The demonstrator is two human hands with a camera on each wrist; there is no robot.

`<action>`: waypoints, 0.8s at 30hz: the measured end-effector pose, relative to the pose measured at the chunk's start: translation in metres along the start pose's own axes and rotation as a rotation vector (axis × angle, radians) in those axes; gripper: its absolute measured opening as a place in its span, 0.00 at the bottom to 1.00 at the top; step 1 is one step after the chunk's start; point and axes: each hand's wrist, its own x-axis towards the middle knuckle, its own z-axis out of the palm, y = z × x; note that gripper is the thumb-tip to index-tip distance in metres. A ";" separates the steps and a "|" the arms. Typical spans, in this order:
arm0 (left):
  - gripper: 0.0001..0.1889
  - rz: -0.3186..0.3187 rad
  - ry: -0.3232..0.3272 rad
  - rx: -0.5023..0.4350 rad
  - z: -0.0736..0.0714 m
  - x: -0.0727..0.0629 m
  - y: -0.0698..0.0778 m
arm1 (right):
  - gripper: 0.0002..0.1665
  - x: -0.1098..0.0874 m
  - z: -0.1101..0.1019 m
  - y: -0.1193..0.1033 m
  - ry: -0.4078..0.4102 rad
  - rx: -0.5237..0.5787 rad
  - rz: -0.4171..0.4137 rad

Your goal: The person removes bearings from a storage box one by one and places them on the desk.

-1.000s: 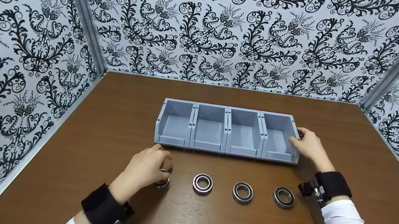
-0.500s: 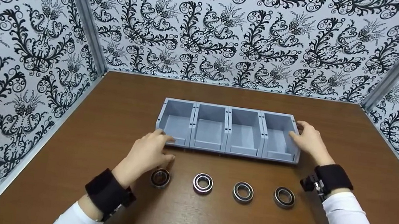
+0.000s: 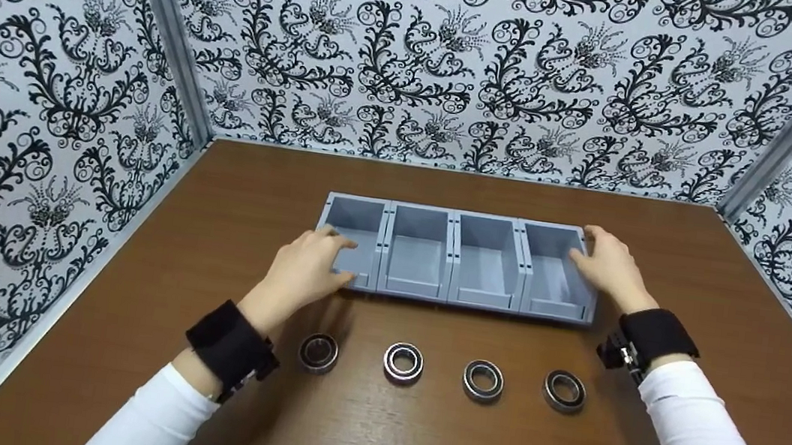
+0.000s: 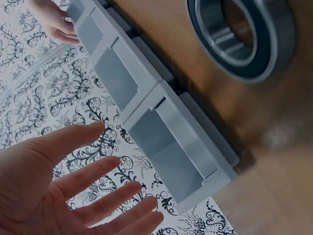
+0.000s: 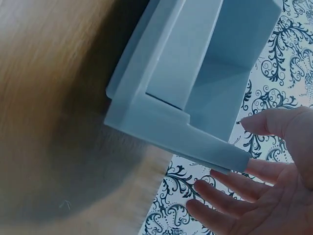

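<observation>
A row of joined grey plastic bins (image 3: 417, 263) stands on the table, the compartments showing nothing inside. My left hand (image 3: 308, 264) hovers by the front of the leftmost bin (image 4: 166, 152), thumb and fingers spread, holding nothing. At the other end, my right hand (image 3: 614, 264) is beside the outer wall of the rightmost bin (image 5: 166, 112). Its thumb is over the bin's side and its fingers reach along the outside; whether they touch the wall I cannot tell. Ball bearings lie in a line before the bins: a left one (image 3: 318, 353), a silver-faced one (image 3: 403, 363) and dark-faced ones (image 3: 482, 381) (image 3: 564, 391).
The brown wooden table (image 3: 414, 444) is bounded by patterned walls (image 3: 416, 59) at the back and both sides. Grey metal posts (image 3: 170, 28) stand in the back corners. Black straps with cameras (image 3: 230, 346) sit on both wrists.
My left hand has let go of the left bearing, which stays on the table, and has moved up toward the leftmost bin, fingers spreading. My right hand has shifted slightly back along the bin's side.
</observation>
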 end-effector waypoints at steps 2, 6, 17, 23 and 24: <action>0.24 0.004 0.004 0.006 -0.002 0.006 -0.001 | 0.39 0.002 -0.002 0.000 -0.003 -0.020 0.002; 0.25 0.011 0.012 0.010 -0.003 0.018 -0.004 | 0.38 0.005 -0.005 -0.001 -0.001 -0.048 -0.019; 0.26 0.018 0.015 0.069 -0.007 0.049 -0.005 | 0.34 0.013 -0.005 -0.010 0.075 -0.140 -0.157; 0.29 0.014 0.013 0.108 -0.010 0.066 -0.010 | 0.33 0.015 -0.005 -0.016 0.083 -0.188 -0.166; 0.30 0.015 0.015 0.116 -0.010 0.069 -0.011 | 0.34 0.016 -0.005 -0.016 0.079 -0.195 -0.165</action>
